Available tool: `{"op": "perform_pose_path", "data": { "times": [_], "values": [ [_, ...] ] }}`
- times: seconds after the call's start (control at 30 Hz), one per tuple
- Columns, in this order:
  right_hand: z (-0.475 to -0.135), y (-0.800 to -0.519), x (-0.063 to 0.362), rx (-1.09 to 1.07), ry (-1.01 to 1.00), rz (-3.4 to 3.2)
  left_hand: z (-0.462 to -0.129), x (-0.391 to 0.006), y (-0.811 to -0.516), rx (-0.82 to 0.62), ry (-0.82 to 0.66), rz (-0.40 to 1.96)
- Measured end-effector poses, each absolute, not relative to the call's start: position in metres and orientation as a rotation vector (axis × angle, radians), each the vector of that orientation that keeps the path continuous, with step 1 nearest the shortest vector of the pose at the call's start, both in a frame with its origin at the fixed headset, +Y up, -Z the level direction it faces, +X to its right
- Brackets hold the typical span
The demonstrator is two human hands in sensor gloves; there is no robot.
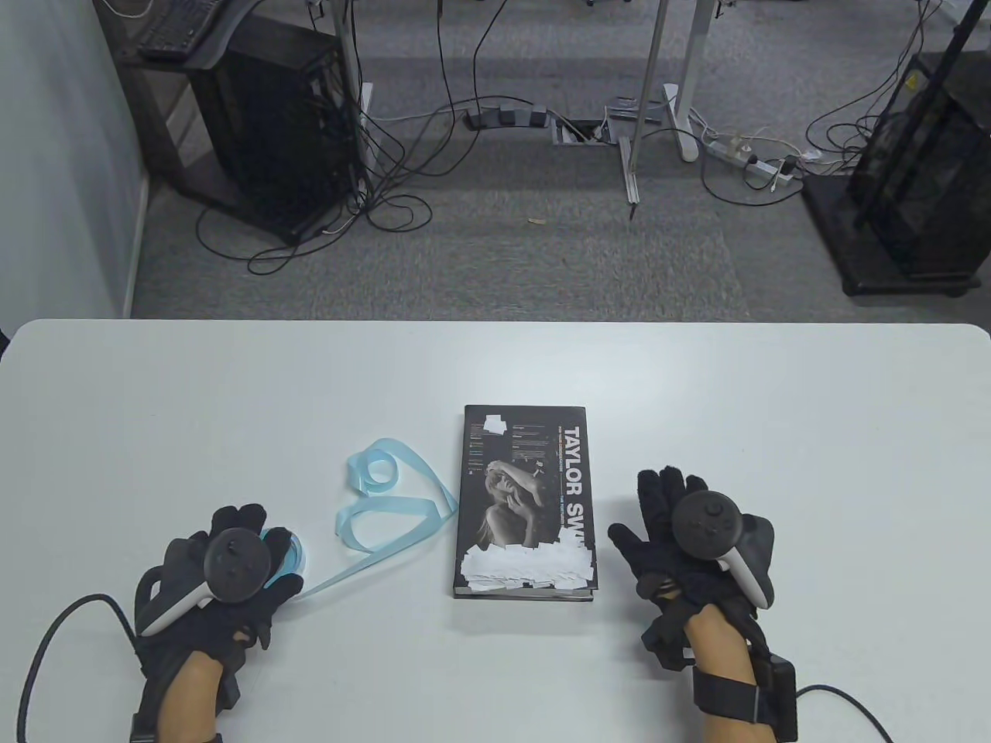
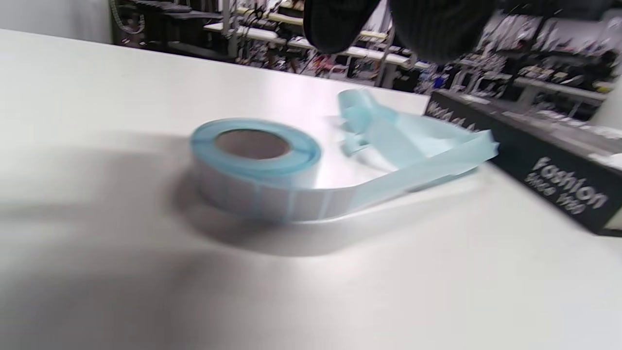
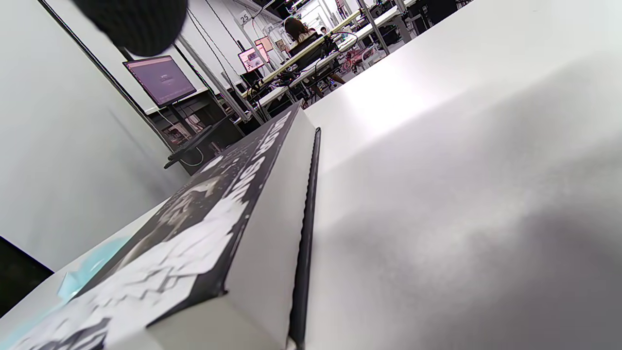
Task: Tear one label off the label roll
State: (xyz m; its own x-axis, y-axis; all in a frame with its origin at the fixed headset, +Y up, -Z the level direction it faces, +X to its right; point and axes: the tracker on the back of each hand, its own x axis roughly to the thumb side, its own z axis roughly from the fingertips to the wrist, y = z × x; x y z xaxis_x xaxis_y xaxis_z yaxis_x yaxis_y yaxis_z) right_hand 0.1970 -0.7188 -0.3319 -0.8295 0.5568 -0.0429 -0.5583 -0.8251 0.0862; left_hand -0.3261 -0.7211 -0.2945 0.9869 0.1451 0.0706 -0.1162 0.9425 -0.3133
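The label roll lies flat on the white table at the front left, with white labels on pale blue backing and a brown core, plain in the left wrist view. Its loose blue backing strip runs off to the right in curls. My left hand is over the roll's left side with the fingers spread; its fingertips hang above the roll and grip nothing. My right hand lies open and empty on the table right of the book, fingers spread.
A black book with several white labels stuck on its cover lies between my hands, also in the right wrist view. The blue strip's curls touch its left edge. The table's front edge is close to both wrists.
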Motion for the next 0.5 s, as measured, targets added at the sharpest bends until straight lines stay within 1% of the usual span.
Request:
{"op": "perform_pose_path", "data": {
  "times": [0.23,0.5],
  "values": [
    [-0.332,-0.719,0.190,0.005,0.142,2.549,-0.300,-0.339,-0.737,-0.464,-0.015,0.052],
    [-0.334,-0.720,0.187,0.018,0.149,2.556,-0.310,-0.339,-0.755,-0.527,-0.027,0.010]
  ]
}}
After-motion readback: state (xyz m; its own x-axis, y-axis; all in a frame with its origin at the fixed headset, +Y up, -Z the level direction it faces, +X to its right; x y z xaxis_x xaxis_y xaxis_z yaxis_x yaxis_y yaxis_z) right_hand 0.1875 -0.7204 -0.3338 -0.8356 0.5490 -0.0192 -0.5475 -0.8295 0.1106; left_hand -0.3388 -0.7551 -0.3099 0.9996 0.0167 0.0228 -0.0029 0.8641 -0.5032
